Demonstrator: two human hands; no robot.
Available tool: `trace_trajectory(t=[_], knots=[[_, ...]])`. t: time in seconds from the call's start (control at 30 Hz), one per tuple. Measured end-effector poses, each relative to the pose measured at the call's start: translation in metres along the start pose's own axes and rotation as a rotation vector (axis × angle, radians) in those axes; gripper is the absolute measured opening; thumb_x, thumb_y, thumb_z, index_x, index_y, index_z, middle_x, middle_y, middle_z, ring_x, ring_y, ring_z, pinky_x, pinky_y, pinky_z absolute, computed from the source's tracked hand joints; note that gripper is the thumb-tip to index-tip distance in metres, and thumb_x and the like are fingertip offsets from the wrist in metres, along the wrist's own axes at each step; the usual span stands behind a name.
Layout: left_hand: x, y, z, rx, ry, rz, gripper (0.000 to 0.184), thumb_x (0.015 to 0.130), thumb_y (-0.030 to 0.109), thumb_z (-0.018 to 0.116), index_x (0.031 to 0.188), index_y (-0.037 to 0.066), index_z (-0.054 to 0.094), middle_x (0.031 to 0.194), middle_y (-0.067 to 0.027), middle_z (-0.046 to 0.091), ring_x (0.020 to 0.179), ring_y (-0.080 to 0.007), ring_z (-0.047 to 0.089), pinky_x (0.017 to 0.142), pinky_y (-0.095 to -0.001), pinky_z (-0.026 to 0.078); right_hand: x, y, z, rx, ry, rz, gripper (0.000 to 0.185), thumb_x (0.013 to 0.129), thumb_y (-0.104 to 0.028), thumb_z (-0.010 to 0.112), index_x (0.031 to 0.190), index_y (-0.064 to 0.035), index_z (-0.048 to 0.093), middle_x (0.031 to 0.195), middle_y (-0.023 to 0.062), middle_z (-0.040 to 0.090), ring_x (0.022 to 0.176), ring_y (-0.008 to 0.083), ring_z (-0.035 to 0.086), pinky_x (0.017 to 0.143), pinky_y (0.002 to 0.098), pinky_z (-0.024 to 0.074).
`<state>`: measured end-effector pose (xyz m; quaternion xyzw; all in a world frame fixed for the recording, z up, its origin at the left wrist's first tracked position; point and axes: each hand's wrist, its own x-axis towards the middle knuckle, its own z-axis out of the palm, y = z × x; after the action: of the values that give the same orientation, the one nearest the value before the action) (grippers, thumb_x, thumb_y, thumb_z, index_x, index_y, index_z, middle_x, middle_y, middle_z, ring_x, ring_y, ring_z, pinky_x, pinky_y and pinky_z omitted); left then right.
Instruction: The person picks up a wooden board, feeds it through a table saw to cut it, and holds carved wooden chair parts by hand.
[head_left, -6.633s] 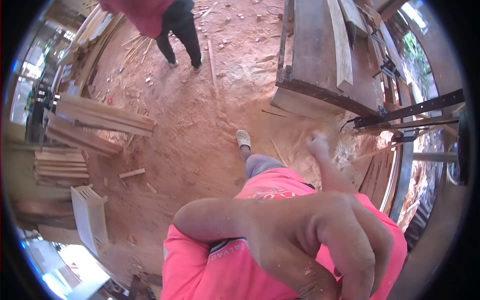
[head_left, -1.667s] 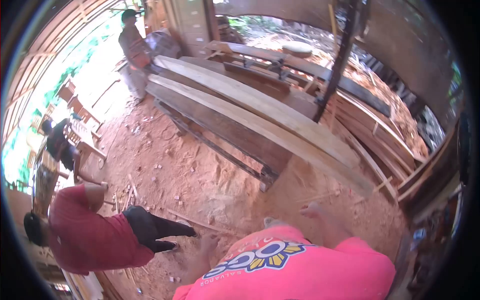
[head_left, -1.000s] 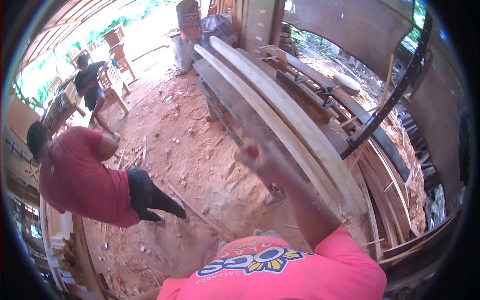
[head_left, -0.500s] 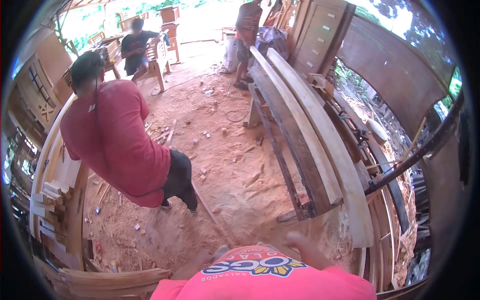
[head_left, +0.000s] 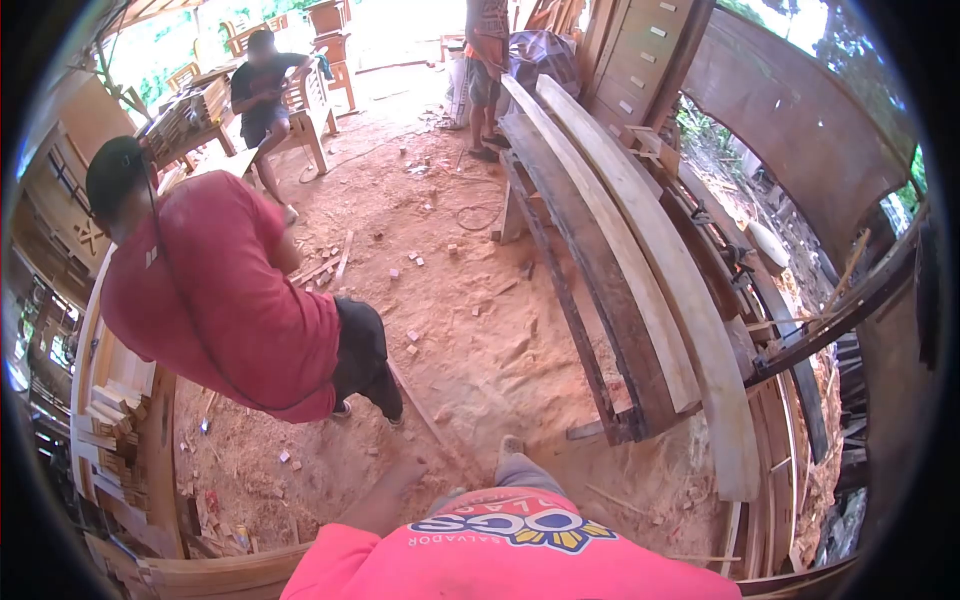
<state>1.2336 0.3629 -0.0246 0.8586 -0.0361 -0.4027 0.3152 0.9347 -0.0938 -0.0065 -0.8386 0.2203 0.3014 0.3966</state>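
My left hand (head_left: 402, 478) hangs low in front of my pink shirt (head_left: 480, 555), blurred against the sawdust floor; its fingers cannot be made out. No held thing shows there. Below it in the picture is my shirt, and a narrow wood strip (head_left: 425, 408) lies on the ground nearby. My right hand is out of sight. One of my feet (head_left: 511, 447) is stepping forward. To the right, two long pale boards (head_left: 610, 215) (head_left: 690, 290) rest side by side on a dark wooden bench (head_left: 600, 330).
A person in a red shirt (head_left: 220, 290) stands close at left, beside stacked wood pieces (head_left: 110, 420). Farther off, another person sits (head_left: 268, 90) near wooden chairs, and one stands (head_left: 487, 70) at the boards' far end. Wood scraps (head_left: 393, 273) litter the floor.
My foot has come into view ahead of me. My right arm has dropped out of view. The person in red leans further left, and the far standing person has shifted slightly.
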Motion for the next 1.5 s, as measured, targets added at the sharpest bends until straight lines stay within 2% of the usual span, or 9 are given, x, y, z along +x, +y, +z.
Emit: trace_trajectory(t=[0.07, 0.13, 0.2, 0.4, 0.63, 0.77, 1.07, 1.3, 1.5], knots=[[0.032, 0.044, -0.002, 0.058, 0.031, 0.109, 0.035, 0.087, 0.031, 0.067, 0.110, 0.005, 0.075, 0.098, -0.0148, 0.075, 0.089, -0.0261, 0.071, 0.080, -0.0376, 0.055, 0.052, -0.029, -0.046, -0.109, 0.009, 0.002, 0.036, 0.086, -0.031, 0.069, 0.108, -0.0027, 0.073, 0.086, 0.0092, 0.074, 0.078, 0.0234, 0.070, 0.070, 0.0374, 0.0564], [0.034, 0.099, -0.007, 0.123, 0.022, 0.129, 0.037, 0.088, 0.034, 0.067, 0.114, 0.007, 0.074, 0.106, -0.0147, 0.074, 0.096, -0.0275, 0.071, 0.085, -0.0388, 0.055, 0.076, -0.082, -0.099, 0.442, 0.075, 0.202, 0.034, 0.086, -0.028, 0.068, 0.098, 0.0025, 0.074, 0.082, 0.0071, 0.073, 0.071, 0.0180, 0.070, 0.063, 0.0355, 0.0559], [0.029, 0.149, -0.015, 0.177, -0.030, 0.135, 0.037, 0.088, 0.037, 0.068, 0.114, 0.012, 0.074, 0.104, -0.0121, 0.075, 0.096, -0.0263, 0.072, 0.086, -0.0399, 0.055, 0.116, -0.099, -0.136, 0.448, 0.165, 0.113, 0.027, 0.086, -0.021, 0.070, 0.100, 0.0024, 0.071, 0.078, 0.0075, 0.070, 0.067, 0.0113, 0.066, 0.055, 0.0248, 0.0501], [0.052, 0.188, -0.022, 0.233, -0.005, 0.082, 0.035, 0.088, 0.039, 0.069, 0.113, 0.014, 0.075, 0.105, -0.0120, 0.076, 0.098, -0.0273, 0.072, 0.087, -0.0404, 0.055, 0.161, -0.130, -0.201, 0.304, 0.039, 0.043, 0.028, 0.086, -0.021, 0.071, 0.104, 0.0012, 0.070, 0.079, 0.0064, 0.070, 0.065, 0.0124, 0.065, 0.057, 0.0278, 0.0526], [0.077, 0.175, -0.031, 0.064, 0.072, -0.117, 0.036, 0.083, 0.033, 0.073, 0.112, 0.013, 0.076, 0.109, -0.0125, 0.075, 0.102, -0.0268, 0.071, 0.090, -0.0400, 0.055, 0.195, -0.112, -0.193, 0.077, -0.161, -0.053, 0.026, 0.083, -0.026, 0.071, 0.091, -0.0012, 0.076, 0.072, 0.0062, 0.071, 0.063, 0.0131, 0.065, 0.059, 0.0293, 0.0534], [0.082, 0.192, -0.042, -0.034, 0.147, -0.149, 0.035, 0.083, 0.032, 0.070, 0.112, 0.013, 0.076, 0.109, -0.0122, 0.075, 0.102, -0.0262, 0.071, 0.091, -0.0395, 0.055, 0.209, -0.116, -0.208, -0.043, -0.258, -0.004, 0.030, 0.082, -0.029, 0.072, 0.098, -0.0032, 0.077, 0.076, 0.0061, 0.072, 0.064, 0.0141, 0.066, 0.059, 0.0288, 0.0531], [0.194, 0.203, -0.098, 0.250, -0.096, -0.004, 0.041, 0.086, 0.042, 0.065, 0.115, 0.016, 0.076, 0.110, -0.0118, 0.075, 0.103, -0.0286, 0.071, 0.092, -0.0395, 0.054, 0.272, -0.168, -0.248, 0.014, -0.144, 0.275, 0.041, 0.080, -0.037, 0.072, 0.112, -0.0126, 0.077, 0.092, 0.0132, 0.076, 0.078, 0.0220, 0.074, 0.076, 0.0349, 0.0584], [0.278, 0.237, -0.196, 0.121, -0.031, 0.051, 0.044, 0.086, 0.045, 0.070, 0.113, 0.011, 0.075, 0.105, -0.0136, 0.075, 0.099, -0.0284, 0.072, 0.089, -0.0377, 0.055, 0.339, -0.261, -0.294, -0.250, -0.170, 0.092, 0.038, 0.084, -0.039, 0.065, 0.106, -0.0103, 0.077, 0.085, 0.0128, 0.076, 0.074, 0.0215, 0.074, 0.076, 0.0336, 0.0586], [0.303, 0.227, -0.272, 0.114, 0.047, -0.012, 0.036, 0.086, 0.036, 0.067, 0.113, 0.014, 0.076, 0.109, -0.0134, 0.075, 0.102, -0.0288, 0.071, 0.092, -0.0402, 0.055, 0.419, -0.343, -0.320, -0.104, 0.010, 0.003, 0.035, 0.086, -0.031, 0.066, 0.101, -0.0010, 0.076, 0.084, 0.0127, 0.076, 0.073, 0.0205, 0.072, 0.068, 0.0332, 0.0565]])
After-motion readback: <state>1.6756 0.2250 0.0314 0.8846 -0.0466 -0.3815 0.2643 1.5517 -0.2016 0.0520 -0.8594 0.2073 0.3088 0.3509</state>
